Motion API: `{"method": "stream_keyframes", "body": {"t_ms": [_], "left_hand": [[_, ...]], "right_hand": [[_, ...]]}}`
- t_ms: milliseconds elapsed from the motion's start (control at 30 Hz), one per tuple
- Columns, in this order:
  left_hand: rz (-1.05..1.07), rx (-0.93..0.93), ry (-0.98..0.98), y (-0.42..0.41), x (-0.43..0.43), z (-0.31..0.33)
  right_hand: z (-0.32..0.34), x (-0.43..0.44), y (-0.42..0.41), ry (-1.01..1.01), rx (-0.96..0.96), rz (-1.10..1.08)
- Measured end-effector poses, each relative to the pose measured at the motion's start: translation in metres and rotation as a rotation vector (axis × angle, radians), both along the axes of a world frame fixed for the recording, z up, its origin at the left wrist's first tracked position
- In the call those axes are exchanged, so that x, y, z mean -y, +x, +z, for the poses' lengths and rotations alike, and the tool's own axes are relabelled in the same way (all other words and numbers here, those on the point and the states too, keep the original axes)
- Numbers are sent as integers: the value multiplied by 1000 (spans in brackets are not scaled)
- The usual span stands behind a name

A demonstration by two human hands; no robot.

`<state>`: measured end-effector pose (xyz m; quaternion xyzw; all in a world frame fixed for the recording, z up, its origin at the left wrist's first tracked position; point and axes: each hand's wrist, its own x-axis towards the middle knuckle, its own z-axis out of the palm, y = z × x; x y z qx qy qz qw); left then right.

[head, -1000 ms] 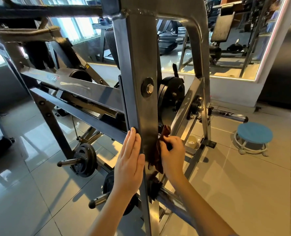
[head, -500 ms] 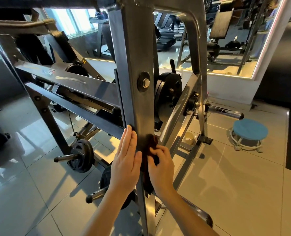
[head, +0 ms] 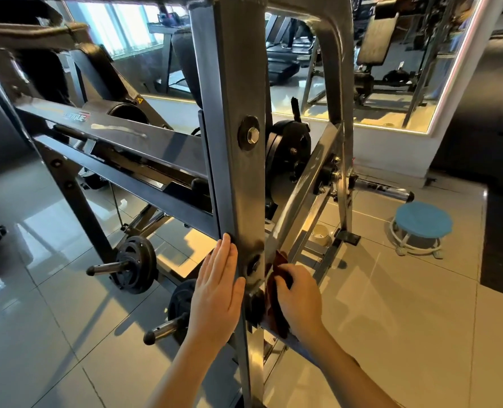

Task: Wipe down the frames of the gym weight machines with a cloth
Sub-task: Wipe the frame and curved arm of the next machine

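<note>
Down at six o'clock, the left hand lies flat, fingers straight, on the frame post; at its three o'clock the right hand grips the cloth (dark red) against it.

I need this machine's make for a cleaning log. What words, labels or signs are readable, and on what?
Brand label on the slanted beam: lettering too blurred to read.
Yellow triangle sticker on the black arm behind it: symbol too small to tell.
Nothing else bears text.

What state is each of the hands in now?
Left hand: open, flat against the frame post.
Right hand: closed, gripping the dark red cloth.
</note>
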<state>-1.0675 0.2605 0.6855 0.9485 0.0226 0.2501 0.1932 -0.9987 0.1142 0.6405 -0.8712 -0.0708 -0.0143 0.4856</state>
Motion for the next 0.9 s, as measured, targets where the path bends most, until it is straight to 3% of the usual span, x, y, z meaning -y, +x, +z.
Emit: {"method": "stream_keyframes", "body": {"t_ms": [100, 300, 367, 533, 767, 900], "left_hand": [[-2, 56, 146, -7, 5, -10], [-141, 25, 685, -5, 7, -37], [-146, -17, 775, -1, 1, -47], [-158, -66, 834, 6, -10, -58], [-226, -104, 870, 7, -18, -57], [-290, -95, 856, 10, -23, -54]], "right_hand": [[-37, 2, -22, -343, -23, 190], [-51, -7, -16, -295, 49, 206], [-55, 6, -28, -389, 69, 242], [-67, 42, -51, -557, 182, 163], [-65, -1, -18, -439, 60, 210], [-74, 48, -62, -569, 219, 73]]}}
